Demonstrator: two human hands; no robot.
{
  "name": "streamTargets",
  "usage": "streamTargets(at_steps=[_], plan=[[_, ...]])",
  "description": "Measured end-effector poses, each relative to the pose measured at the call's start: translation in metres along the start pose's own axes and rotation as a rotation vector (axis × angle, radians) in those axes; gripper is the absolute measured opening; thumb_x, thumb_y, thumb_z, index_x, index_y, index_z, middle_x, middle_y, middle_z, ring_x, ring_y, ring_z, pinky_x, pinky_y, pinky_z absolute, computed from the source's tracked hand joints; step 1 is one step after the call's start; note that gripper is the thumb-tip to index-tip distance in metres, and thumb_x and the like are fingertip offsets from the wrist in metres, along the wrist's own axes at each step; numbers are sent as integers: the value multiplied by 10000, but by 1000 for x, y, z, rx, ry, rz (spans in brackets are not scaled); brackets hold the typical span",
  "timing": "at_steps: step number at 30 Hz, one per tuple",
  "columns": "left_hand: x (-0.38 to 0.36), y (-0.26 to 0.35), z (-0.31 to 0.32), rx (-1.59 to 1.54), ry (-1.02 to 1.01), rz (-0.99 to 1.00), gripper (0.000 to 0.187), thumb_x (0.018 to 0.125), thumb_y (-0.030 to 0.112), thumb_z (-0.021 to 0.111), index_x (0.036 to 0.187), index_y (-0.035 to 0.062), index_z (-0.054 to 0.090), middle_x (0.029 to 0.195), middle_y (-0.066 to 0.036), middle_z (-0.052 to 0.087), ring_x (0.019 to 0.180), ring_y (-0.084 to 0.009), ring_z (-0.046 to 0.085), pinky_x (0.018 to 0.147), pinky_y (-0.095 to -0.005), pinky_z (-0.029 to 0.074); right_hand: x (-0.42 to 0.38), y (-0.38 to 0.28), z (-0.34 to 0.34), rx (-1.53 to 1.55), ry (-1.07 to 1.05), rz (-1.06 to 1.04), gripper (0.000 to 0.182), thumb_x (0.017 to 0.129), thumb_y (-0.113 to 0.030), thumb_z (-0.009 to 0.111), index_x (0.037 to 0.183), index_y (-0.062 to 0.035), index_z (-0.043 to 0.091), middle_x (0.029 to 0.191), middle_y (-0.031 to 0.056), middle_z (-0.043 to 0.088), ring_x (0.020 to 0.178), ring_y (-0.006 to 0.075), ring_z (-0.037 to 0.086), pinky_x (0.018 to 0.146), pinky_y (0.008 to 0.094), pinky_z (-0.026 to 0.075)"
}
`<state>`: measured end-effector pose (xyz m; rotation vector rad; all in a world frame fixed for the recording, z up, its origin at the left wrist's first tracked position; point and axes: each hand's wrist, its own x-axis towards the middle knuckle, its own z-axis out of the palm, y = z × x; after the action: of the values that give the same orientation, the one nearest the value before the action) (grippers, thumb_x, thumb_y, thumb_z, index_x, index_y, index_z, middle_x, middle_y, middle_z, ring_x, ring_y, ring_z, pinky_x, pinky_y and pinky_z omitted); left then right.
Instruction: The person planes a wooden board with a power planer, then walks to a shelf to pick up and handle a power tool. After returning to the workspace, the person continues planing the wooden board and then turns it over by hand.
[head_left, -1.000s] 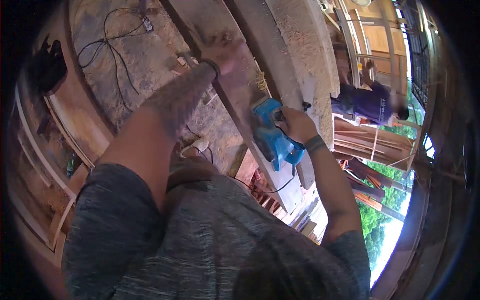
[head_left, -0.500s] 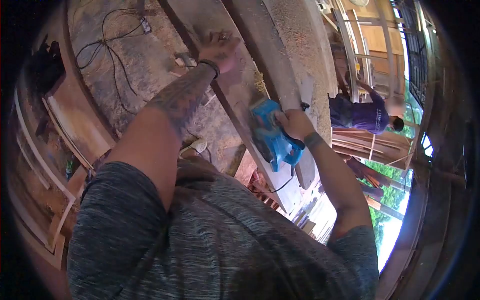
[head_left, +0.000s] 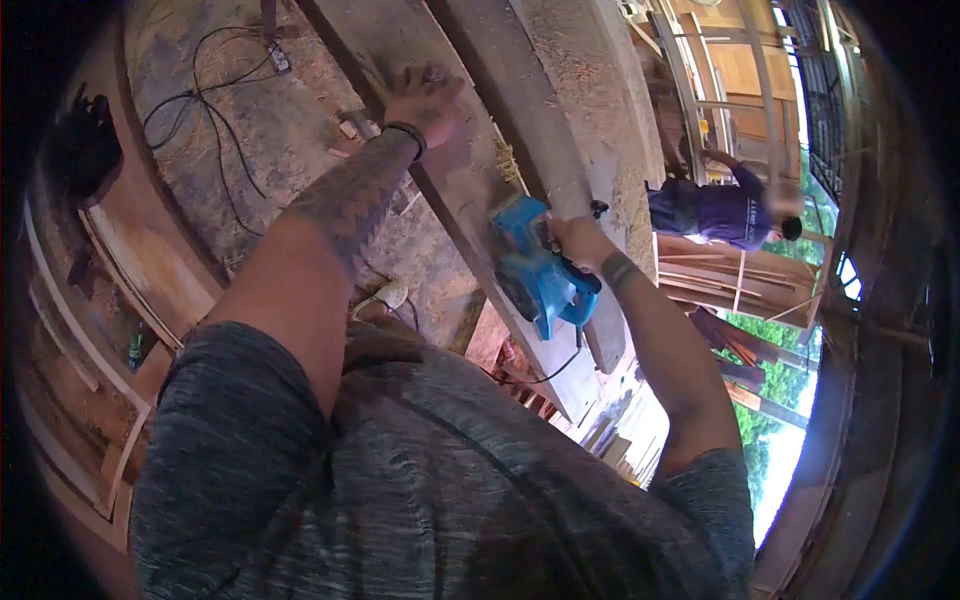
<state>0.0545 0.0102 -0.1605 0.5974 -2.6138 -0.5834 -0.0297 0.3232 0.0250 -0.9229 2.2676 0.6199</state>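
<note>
My right hand [head_left: 585,243] is wrapped round the handle of a blue electric planer [head_left: 541,285]. The planer sits on a long wooden board [head_left: 462,190], nearer the board's lit lower end. Farther up the same board, my left hand [head_left: 424,104] lies with its fingers spread on the wood, a dark band round its wrist. A small heap of shavings [head_left: 506,160] lies between the two hands, beyond the planer's front. The planer's dark cord [head_left: 545,379] trails off its rear end. Its underside is hidden against the board.
Another thick board [head_left: 525,100] runs alongside on the right. Black cables [head_left: 205,95] and a socket block [head_left: 279,60] lie on the sawdust-strewn floor at left. A person in a purple shirt [head_left: 725,212] stands by timber at right. A dark glove [head_left: 88,145] shows far left.
The whole view has shifted slightly left. My left hand has moved a little on the board and its fingers show more spread. My right hand stays on the planer, which has barely moved.
</note>
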Motion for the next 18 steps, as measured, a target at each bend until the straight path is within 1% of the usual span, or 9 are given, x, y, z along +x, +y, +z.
streamTargets(at_steps=[2, 5, 8, 11, 14, 17, 18], plan=[[2, 0, 0, 68, -92, -28, 477, 922, 351, 561, 1375, 201, 564, 1428, -82, 608, 1406, -377, 449, 1182, -631, 246, -5, -10, -27, 110, -143, 103, 574, 1007, -557, 527, 1106, -8, 664, 1012, 275, 700, 966, 453, 689, 848, 557, 534], [-3, 3, -14, -15, 9, -18, 410, 929, 278, 585, 1329, 204, 636, 1500, -142, 550, 1430, -398, 441, 1206, -611, 254, -25, -17, -39, -136, 186, -437, 596, 1023, -552, 501, 1130, 13, 660, 1012, 305, 694, 975, 478, 679, 883, 569, 522], [-2, 2, -12, 32, 9, 7, 467, 933, 354, 557, 1372, 195, 569, 1401, -76, 620, 1396, -394, 446, 1185, -632, 238, -22, -19, -31, -168, 176, -321, 542, 1014, -524, 536, 1124, -10, 666, 1009, 296, 699, 974, 480, 678, 886, 559, 525], [1, 1, -6, 51, 55, 0, 441, 937, 375, 542, 1346, 217, 594, 1401, -75, 620, 1394, -382, 449, 1189, -631, 238, 9, 4, 10, -225, 77, -97, 400, 949, -445, 643, 1119, -86, 689, 960, 213, 714, 962, 411, 691, 837, 505, 541], [-1, -3, 2, 64, 102, 16, 419, 935, 384, 537, 1322, 239, 610, 1406, -75, 616, 1385, -377, 457, 1196, -630, 231, 24, 30, 7, -252, -29, -318, 471, 1017, -465, 527, 1119, -29, 673, 1022, 265, 712, 961, 455, 691, 850, 551, 537], [-3, 3, -10, 22, 3, -21, 418, 931, 387, 540, 1325, 260, 596, 1407, -70, 614, 1380, -367, 466, 1187, -630, 246, -24, -25, -40, -217, 205, -362, 538, 1036, -490, 471, 1116, -2, 685, 1033, 306, 698, 965, 482, 682, 872, 578, 522], [-2, 7, -24, -4, -75, -41, 426, 938, 358, 543, 1344, 237, 593, 1445, -94, 589, 1409, -362, 450, 1200, -618, 237, -22, -25, -36, -215, 180, -300, 539, 1031, -493, 482, 1110, -1, 687, 1028, 304, 698, 965, 482, 681, 871, 578, 522]])
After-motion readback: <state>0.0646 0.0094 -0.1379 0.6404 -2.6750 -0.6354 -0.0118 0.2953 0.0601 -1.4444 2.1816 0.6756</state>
